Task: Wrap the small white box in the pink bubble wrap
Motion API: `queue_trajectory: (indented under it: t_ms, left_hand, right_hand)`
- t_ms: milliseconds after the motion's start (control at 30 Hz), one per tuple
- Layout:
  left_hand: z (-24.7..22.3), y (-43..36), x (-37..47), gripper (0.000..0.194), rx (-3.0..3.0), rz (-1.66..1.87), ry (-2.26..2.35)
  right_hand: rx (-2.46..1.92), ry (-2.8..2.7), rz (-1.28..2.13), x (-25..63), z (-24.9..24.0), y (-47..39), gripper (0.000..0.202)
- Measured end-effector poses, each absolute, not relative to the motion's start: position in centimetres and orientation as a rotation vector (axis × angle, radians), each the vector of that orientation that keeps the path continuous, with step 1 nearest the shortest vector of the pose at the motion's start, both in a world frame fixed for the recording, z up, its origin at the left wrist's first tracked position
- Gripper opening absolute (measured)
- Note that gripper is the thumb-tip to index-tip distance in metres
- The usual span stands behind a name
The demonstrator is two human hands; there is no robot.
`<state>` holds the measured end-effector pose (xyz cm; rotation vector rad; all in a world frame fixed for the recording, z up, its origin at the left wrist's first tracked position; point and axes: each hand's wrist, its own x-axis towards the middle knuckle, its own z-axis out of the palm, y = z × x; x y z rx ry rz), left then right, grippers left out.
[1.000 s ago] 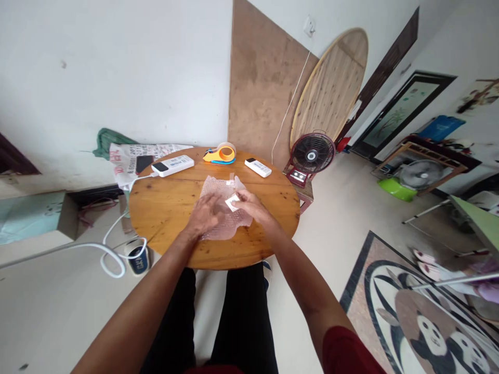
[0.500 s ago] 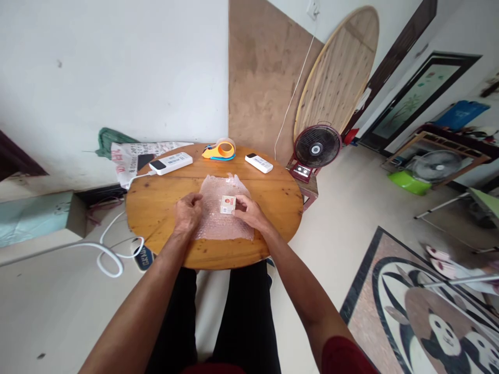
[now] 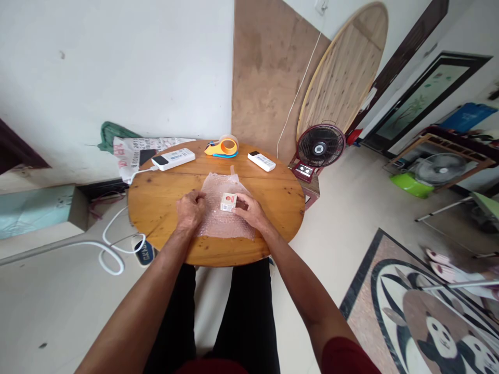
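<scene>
A sheet of pinkish, see-through bubble wrap (image 3: pixel 218 226) lies flat on the round wooden table (image 3: pixel 159 202). On its middle, a small pale box (image 3: pixel 228 202) with a red round mark and a printed code is held at its right side by my right hand (image 3: pixel 250 210), between thumb and fingers. My left hand (image 3: pixel 191 209) rests at the left edge of the wrap with its fingers curled in, closed on that edge; its fingertips are partly hidden.
Along the table's far side lie an orange tape dispenser (image 3: pixel 223 147), a white power bank-like device (image 3: pixel 173 159) with a cable, and a smaller white device (image 3: pixel 261 161). A dark red fan (image 3: pixel 319 148) stands on a stool to the right.
The view has shifted slightly. Both hands keep about the same places, and the box stays in my right hand over the bubble wrap.
</scene>
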<state>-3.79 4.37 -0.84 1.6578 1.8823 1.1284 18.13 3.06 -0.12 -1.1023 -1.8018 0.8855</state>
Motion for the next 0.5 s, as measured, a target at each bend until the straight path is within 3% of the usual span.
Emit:
queue_trajectory:
  t_ms: [500]
  left_hand:
    - [-0.05,3.92,-3.32,0.036,1.653,1.1,1.937]
  right_hand:
    - [-1.098,-1.826,0.863,18.35,-0.81,3.37,0.051]
